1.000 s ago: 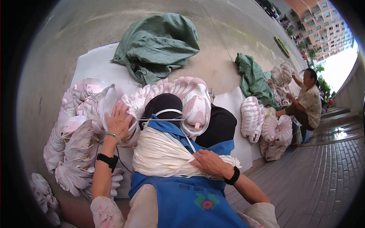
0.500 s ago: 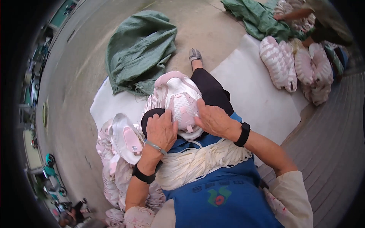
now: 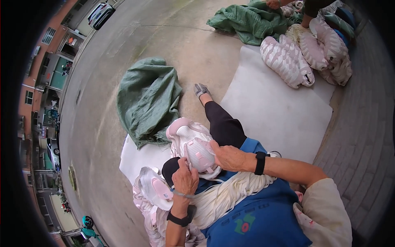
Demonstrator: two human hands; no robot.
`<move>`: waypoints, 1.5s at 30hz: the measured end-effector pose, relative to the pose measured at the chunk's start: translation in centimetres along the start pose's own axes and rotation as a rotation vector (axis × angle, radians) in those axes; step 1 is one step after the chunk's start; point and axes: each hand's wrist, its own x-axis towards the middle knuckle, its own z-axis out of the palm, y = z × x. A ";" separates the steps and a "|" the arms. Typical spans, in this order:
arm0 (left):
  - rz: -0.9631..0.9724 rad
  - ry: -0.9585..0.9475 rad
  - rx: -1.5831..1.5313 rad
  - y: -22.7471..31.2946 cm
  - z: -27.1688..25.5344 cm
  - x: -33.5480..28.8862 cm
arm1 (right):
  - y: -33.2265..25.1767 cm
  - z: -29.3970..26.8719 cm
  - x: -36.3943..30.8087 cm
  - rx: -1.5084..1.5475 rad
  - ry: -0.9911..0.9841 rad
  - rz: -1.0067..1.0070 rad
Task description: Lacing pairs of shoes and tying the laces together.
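Note:
A pink-and-white shoe upper [image 3: 200, 153] rests on my lap, its mesh tongue facing up. My left hand [image 3: 185, 178] pinches its left eyelet edge, while my right hand [image 3: 231, 158] grips the opposite edge with thumb and fingers. Across my waist, over a blue apron [image 3: 255, 218], lies a thick bundle of cream-white laces [image 3: 232, 193]. Beside my left knee, another upper [image 3: 161, 187] with a pink insole-like patch lies on a heap of similar uppers [image 3: 153, 222]. My fingertips partly cover the edges of the upper I hold.
Ahead lies a crumpled green sack [image 3: 149, 103]. White sheeting [image 3: 279, 109] spreads to the right, with bundled pink-and-white uppers [image 3: 286, 61] at its far end. There a co-worker's arm [image 3: 310, 16] reaches down near a second green sack [image 3: 249, 24]. Brick paving [image 3: 354, 136] borders the right side.
My view has shifted, so my hands and the upper appear lower in the picture. Both hands still hold the upper, my left now lower along its edge. The co-worker's arm appears farther up.

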 end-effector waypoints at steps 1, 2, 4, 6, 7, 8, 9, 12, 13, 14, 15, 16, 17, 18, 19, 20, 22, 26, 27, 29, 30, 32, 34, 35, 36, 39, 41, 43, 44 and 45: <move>-0.019 -0.022 -0.012 0.2 0.0 -0.1 | 0.2 0.3 0.2 0.000 -0.001 -0.009; -0.039 -0.046 -0.026 0.3 -0.1 0.0 | 0.5 0.7 0.4 -0.002 -0.013 -0.003; -0.068 -0.115 -0.016 0.1 -1.0 0.4 | 0.6 0.9 0.8 -0.007 -0.027 0.000; -0.180 -0.218 -0.200 -1.1 -1.8 2.4 | 0.6 0.6 0.8 -0.022 -0.046 0.032; -0.207 -0.106 -0.283 -2.6 -2.0 3.8 | 0.4 0.5 0.7 -0.026 -0.054 0.030; -0.236 0.011 -0.377 -3.7 -1.9 5.7 | 0.3 0.4 0.7 -0.043 -0.054 0.064; -0.287 0.020 -0.534 -5.7 -1.1 7.6 | 0.2 0.3 0.7 -0.062 -0.056 0.093; -0.354 -0.063 -0.526 -12.5 2.1 11.5 | -0.6 0.8 1.0 -0.094 -0.069 0.036; -0.551 -0.215 -0.646 -11.6 2.5 12.9 | -0.2 0.8 0.8 -0.105 -0.062 0.048; -0.750 -0.370 -0.756 -10.7 2.8 13.9 | 0.1 1.0 0.8 -0.117 -0.037 0.029; -0.760 -0.463 -0.901 -12.1 3.4 14.4 | -0.1 1.3 0.8 -0.126 -0.014 -0.001; -0.747 -0.470 -0.904 -12.2 3.9 14.8 | -0.4 0.8 0.8 -0.135 -0.006 0.007; -0.756 -0.455 -0.930 -12.2 4.3 14.9 | -0.8 0.3 0.6 -0.138 -0.052 0.021; -0.761 -0.434 -0.959 -12.2 4.5 15.0 | -1.1 -0.2 0.7 -0.148 -0.095 0.030; -0.751 -0.383 -0.981 -11.2 4.5 15.3 | -0.6 -0.3 0.8 -0.158 -0.098 0.024; -0.728 -0.400 -1.006 -11.0 4.3 15.7 | -0.3 -0.4 0.7 -0.172 -0.132 -0.005; -0.726 -0.401 -0.991 -12.3 3.2 15.5 | 0.2 0.4 0.6 -0.184 -0.167 -0.095; -0.454 -0.186 -0.760 -9.5 2.0 15.2 | 0.2 0.6 -0.1 -0.215 -0.186 -0.105; -0.442 -0.191 -0.774 -9.5 2.2 15.4 | 0.3 0.4 0.1 -0.184 -0.170 -0.100; -0.464 -0.181 -0.817 -9.6 2.5 15.6 | 0.4 -0.1 0.1 -0.129 -0.155 -0.081; -0.455 -0.174 -0.831 -10.5 2.8 15.2 | 0.3 0.0 0.4 -0.146 -0.155 -0.082; -0.375 -0.054 -0.953 -11.8 3.8 14.0 | 0.2 0.3 0.6 -0.073 -0.161 -0.102; -0.228 0.057 -0.697 -7.5 2.1 11.4 | 0.5 0.3 0.4 -0.110 -0.128 -0.058; -0.108 0.191 -0.418 -5.1 0.3 9.5 | 0.9 0.7 0.3 -0.102 -0.089 -0.075; -0.023 0.113 -0.313 -3.7 -1.0 7.8 | 1.2 1.1 0.2 -0.095 -0.053 -0.099; 0.311 0.029 -0.061 -2.7 -0.6 3.7 | 1.0 1.1 0.0 -0.113 -0.042 -0.124; 0.398 0.025 0.052 -2.8 -0.5 2.8 | 1.0 1.0 -0.2 -0.090 -0.036 -0.146; 0.189 -0.283 0.031 -1.3 -2.0 1.3 | 1.3 1.5 -0.2 -0.107 -0.001 -0.174; 0.199 -0.271 0.026 -1.3 -1.2 0.7 | 1.5 1.6 -0.2 -0.106 0.026 -0.202; 0.201 -0.211 0.052 -1.7 0.0 -0.1 | 1.3 1.6 0.0 -0.113 -0.010 -0.195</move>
